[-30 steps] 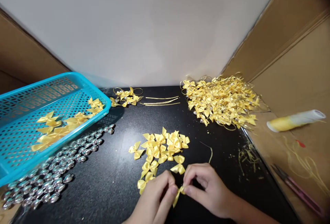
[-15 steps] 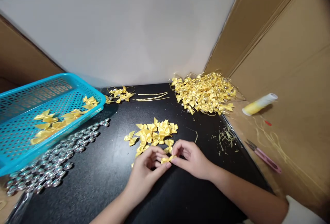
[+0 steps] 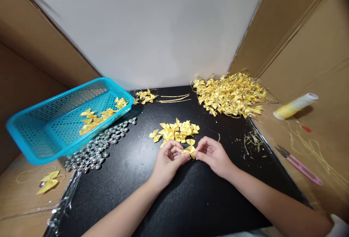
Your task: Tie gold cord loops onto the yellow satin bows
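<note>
Between my two hands a small yellow ribbon bow (image 3: 189,151) is pinched above the black mat (image 3: 174,200). The fingertips of my left hand (image 3: 171,160) grip its left side. At its right edge, the thumb and forefinger of my right hand (image 3: 214,156) close on it. Just beyond my fingers lies a loose pile of yellow bows (image 3: 178,131). Silver beads (image 3: 95,149) are spread in a band to the left. Several gold cords (image 3: 174,101) lie straight near the back of the mat.
A blue basket (image 3: 40,157) with bows stands left. A big heap of corded bows (image 3: 231,95) is back right, a smaller group (image 3: 145,96) back left. Pink snips (image 3: 304,169), a yellow-white spool (image 3: 296,106) and cord scraps (image 3: 253,142) lie right; one bow (image 3: 49,182) lies far left.
The view has turned left, so everything sits further right and more of the basket shows, with a corded bow below it. The held bow now shows more openly between my fingers.
</note>
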